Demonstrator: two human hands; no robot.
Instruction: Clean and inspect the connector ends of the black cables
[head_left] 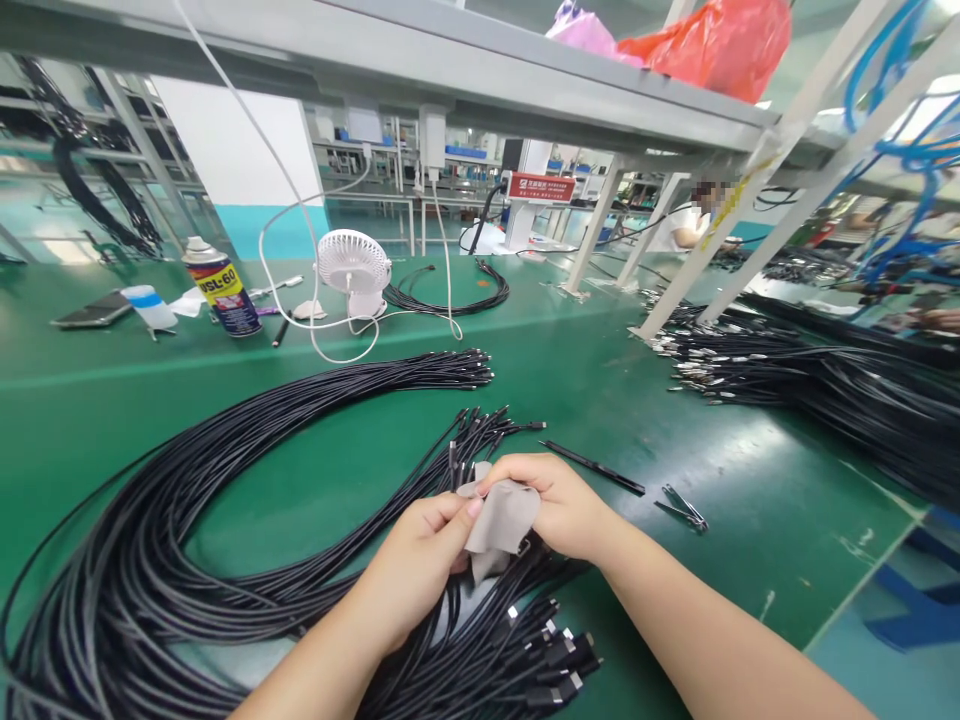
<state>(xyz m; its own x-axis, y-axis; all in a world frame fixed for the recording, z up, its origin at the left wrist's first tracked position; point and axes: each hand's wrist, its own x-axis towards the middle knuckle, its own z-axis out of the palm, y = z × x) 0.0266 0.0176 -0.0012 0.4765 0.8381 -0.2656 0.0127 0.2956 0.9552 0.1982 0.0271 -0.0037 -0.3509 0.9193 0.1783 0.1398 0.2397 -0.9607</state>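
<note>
Near the lower centre of the frame, a grey cloth (504, 515) is bunched between the two hands. The left hand (424, 545) pinches its left edge, thumb laid along the top, and the right hand (570, 508) has its fingers curled over the upper right of the fold; whether a plug is wrapped inside cannot be told. The cloth looks thin, soft and nearly weightless, so it should give under any pinch and is best held doubled between thumb and forefinger. Beneath and around the hands, a bundle of black cables (112, 570) sweeps from the left side in a wide curve over the green tabletop (600, 400), with USB plugs (559, 655) fanned out at the lower right of centre. One cable is probably light and springy, smooth enough to slide in the fingers, while the whole bundle would be heavy and floppy. The stiff plug housing seems the surest place to grip, away from the bare metal tip, which could scratch or smudge. Right of the hands lie a slim black tool (592, 467) and, beyond it, nail clippers (684, 508).
</note>
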